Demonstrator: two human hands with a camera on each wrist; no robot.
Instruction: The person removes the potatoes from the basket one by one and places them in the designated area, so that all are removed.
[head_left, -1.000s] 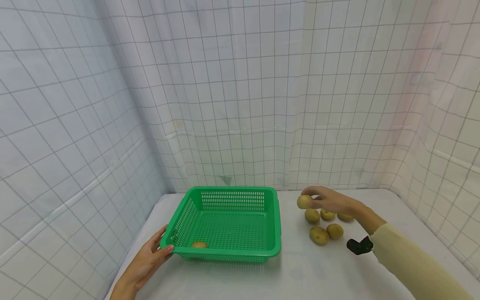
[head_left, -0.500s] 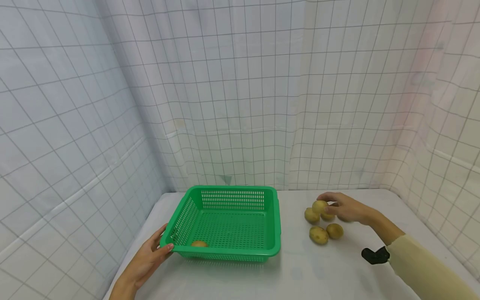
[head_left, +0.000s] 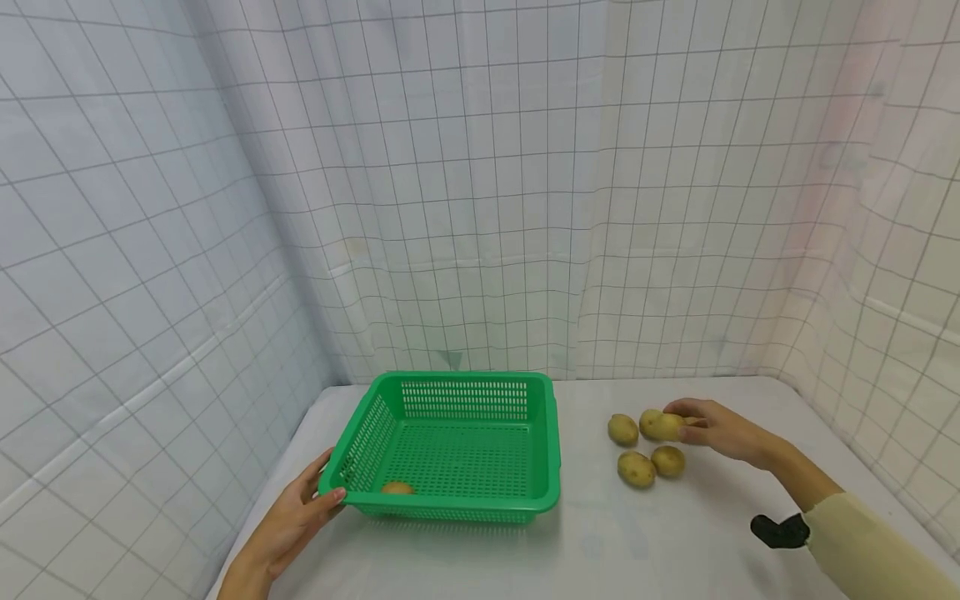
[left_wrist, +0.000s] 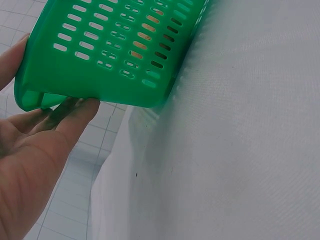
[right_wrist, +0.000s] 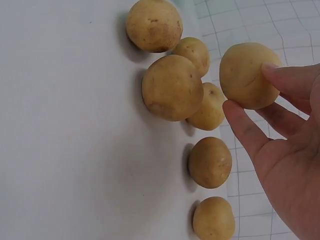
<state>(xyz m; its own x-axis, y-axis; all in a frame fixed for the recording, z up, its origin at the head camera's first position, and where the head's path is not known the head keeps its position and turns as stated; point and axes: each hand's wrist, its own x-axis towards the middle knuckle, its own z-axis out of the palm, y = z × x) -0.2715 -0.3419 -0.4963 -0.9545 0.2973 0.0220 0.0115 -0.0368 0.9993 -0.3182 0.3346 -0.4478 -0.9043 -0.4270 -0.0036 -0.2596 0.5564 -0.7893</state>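
Observation:
A green plastic basket (head_left: 465, 458) with slotted walls stands on the white-covered table. My left hand (head_left: 288, 529) grips its near left corner, the thumb on the rim and the fingers along the outside. One potato (head_left: 397, 488) lies inside by the near wall, partly hidden by it. To the right of the basket, my right hand (head_left: 723, 432) pinches a potato (right_wrist: 245, 75) between thumb and fingertips, raised over the table. Several loose potatoes (head_left: 636, 469) lie close by; in the head view the hand and held potato partly cover those behind.
A white grid-patterned curtain (head_left: 480, 208) surrounds the table (head_left: 592, 550) at the back and both sides. A black object (head_left: 780, 531) sticks out at the right sleeve (head_left: 862, 542).
My right hand has moved right and slightly down with the potato in it, across the loose potatoes. The left hand and basket have stayed in place.

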